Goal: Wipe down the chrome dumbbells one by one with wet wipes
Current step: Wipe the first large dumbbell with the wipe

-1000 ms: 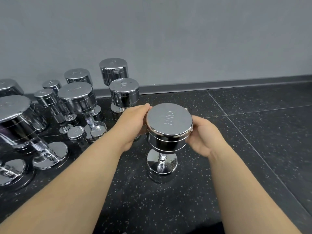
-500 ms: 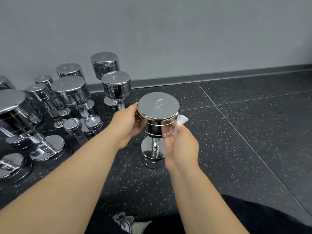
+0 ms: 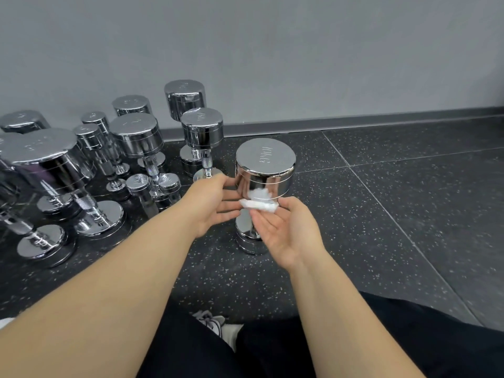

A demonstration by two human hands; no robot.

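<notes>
A chrome dumbbell marked 10KG stands upright on the dark floor in the middle of the view. A crumpled white wet wipe sits just below its top head, in front of the handle. My left hand has its thumb against the left side of the head, and its fingertips pinch the wipe's left end. My right hand is palm up with fingers stretched. It holds the wipe's right end between thumb and fingertips, and hides part of the handle and lower head.
Several other chrome dumbbells of different sizes stand or lean at the left, near the grey wall. The nearest one is just behind my left hand. My dark trousers and a shoe are at the bottom. Speckled floor extends to the right.
Both hands have come off the sides of the dumbbell's top head and dropped below it. The right hand has turned palm up, and the wipe now shows between both hands' fingertips.
</notes>
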